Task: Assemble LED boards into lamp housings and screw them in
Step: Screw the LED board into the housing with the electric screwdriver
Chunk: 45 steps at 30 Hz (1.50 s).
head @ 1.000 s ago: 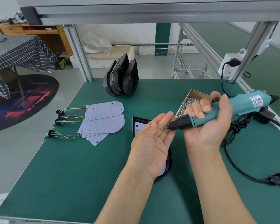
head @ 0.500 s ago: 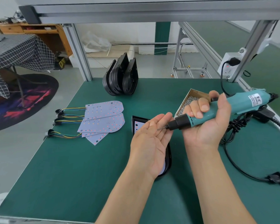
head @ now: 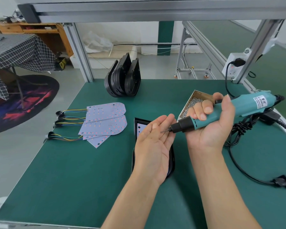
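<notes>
My right hand (head: 210,124) gripped the electric screwdriver (head: 228,111) lying almost level, its bit pointing left into the flat, upturned palm of my left hand (head: 153,146), directly above the lamp housing (head: 136,128) with its LED board (head: 139,128) on the worktop (head: 73,179).

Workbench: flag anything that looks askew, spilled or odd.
Nothing spilled or damaged. The loose LED boards lie in an untidy, fanned overlap left of the lamp housing, and the screwdriver's black cable sits in a tangle beside the right hand. The screws stay inside their box.
</notes>
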Each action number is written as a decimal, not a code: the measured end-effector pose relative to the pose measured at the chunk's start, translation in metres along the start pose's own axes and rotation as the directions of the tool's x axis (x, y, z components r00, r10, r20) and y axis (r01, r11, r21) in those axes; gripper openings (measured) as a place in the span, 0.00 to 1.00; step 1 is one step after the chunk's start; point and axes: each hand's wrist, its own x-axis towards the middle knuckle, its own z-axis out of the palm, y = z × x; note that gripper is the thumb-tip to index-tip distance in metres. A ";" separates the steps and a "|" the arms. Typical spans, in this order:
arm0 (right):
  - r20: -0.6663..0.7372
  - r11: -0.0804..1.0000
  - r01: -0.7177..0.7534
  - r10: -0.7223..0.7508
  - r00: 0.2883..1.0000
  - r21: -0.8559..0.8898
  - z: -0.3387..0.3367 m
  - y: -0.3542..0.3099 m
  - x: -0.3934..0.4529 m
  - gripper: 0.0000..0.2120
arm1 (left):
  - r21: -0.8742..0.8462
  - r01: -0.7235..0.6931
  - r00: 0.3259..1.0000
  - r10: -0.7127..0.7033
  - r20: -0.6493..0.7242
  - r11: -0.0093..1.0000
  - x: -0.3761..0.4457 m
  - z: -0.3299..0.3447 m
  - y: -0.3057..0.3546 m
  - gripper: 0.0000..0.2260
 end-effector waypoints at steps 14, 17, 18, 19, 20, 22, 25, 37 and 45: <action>0.008 1.000 -0.005 0.005 1.000 -0.014 -0.001 0.001 0.000 0.09 | 0.151 0.023 0.999 -0.017 -0.038 0.988 0.000 0.002 0.000 0.14; 0.001 1.000 -0.005 0.005 1.000 -0.014 -0.001 0.002 0.000 0.08 | 0.133 0.057 0.998 -0.052 -0.039 0.989 0.002 0.002 0.001 0.14; -0.003 1.000 -0.004 0.004 1.000 -0.014 -0.001 0.001 0.000 0.08 | 0.122 0.069 0.997 -0.065 -0.039 0.990 0.003 0.002 0.002 0.13; -0.006 1.000 -0.004 0.004 1.000 -0.014 -0.001 0.001 0.000 0.08 | 0.113 0.077 0.997 -0.073 -0.039 0.991 0.003 0.001 0.002 0.14; -0.009 1.000 -0.005 0.005 1.000 -0.014 -0.002 0.001 0.000 0.08 | 0.106 0.082 0.996 -0.078 -0.040 0.991 0.004 0.001 0.002 0.14; -0.013 1.000 -0.008 0.008 1.000 -0.012 -0.002 0.002 0.000 0.08 | 0.086 0.083 0.996 -0.080 -0.038 0.993 0.004 0.001 0.002 0.15; -0.017 1.000 -0.013 0.013 1.000 -0.002 -0.003 0.002 0.001 0.08 | 0.053 0.077 0.996 -0.075 -0.039 0.996 0.002 0.002 0.003 0.20; -0.063 0.994 -0.042 0.049 0.997 0.104 -0.007 0.002 0.004 0.07 | 0.055 0.126 0.982 -0.116 -0.151 0.991 -0.007 -0.006 0.006 0.28; -0.098 0.993 -0.035 0.046 0.994 0.111 -0.005 -0.001 0.004 0.07 | 0.470 -0.044 0.982 0.124 -0.141 0.882 -0.011 -0.020 0.005 0.08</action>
